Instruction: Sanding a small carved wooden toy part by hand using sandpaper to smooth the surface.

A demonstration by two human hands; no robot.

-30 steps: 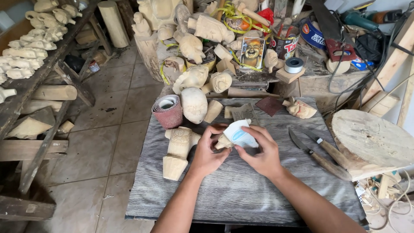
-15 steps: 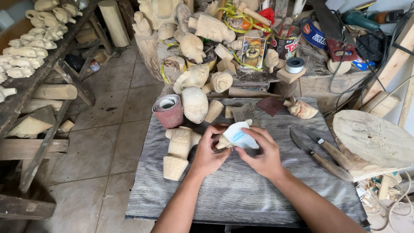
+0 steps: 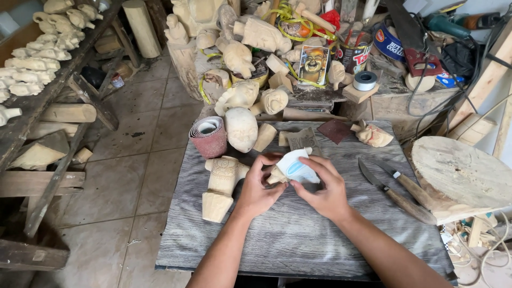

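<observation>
Hands [image 3: 296, 186] grip pale carving [image 3: 276, 175] under white sandpaper [image 3: 296, 167].

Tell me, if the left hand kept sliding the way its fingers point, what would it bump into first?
The left hand points up and to the right, so it would first meet the small wooden carving wrapped in a white sheet that both hands pinch. The right hand sits just behind that.

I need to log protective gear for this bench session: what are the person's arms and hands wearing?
Nothing that shows. Both forearms are bare up to the bottom edge of the picture, with no sleeves in view. The left hand and right hand are bare: no gloves, rings, watch or wristband that I can make out, and no tape or bandage.
</observation>
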